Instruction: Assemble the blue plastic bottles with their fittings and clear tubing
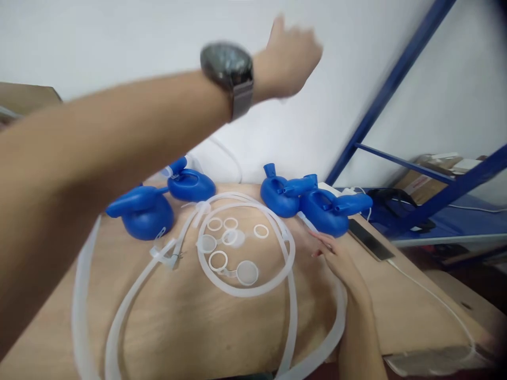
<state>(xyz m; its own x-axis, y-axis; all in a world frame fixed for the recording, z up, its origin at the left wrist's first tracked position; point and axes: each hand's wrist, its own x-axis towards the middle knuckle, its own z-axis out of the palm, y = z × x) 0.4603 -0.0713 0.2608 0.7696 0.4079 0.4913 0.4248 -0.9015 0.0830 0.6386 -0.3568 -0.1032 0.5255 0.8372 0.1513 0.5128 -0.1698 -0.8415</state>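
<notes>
My left arm reaches up and across the view, with a dark wristwatch (228,71) on it. My left hand (291,58) is raised in front of the white wall, smeared by motion, and its fingers cannot be made out. My right hand (338,261) lies flat on the wooden table (222,322) with fingers stretched out, touching the translucent tubing (291,295) beside the rightmost blue rubber bulb (330,211). Several blue bulbs stand along the table's far side, among them one at the left (144,214). Small clear rings and caps (233,248) lie inside a tubing loop.
A dark phone (370,240) with a white cable (435,298) lies on the table's right side. A blue metal rack (396,79) stands at the right with boxes (428,177) on its shelf. A white wall is behind the table.
</notes>
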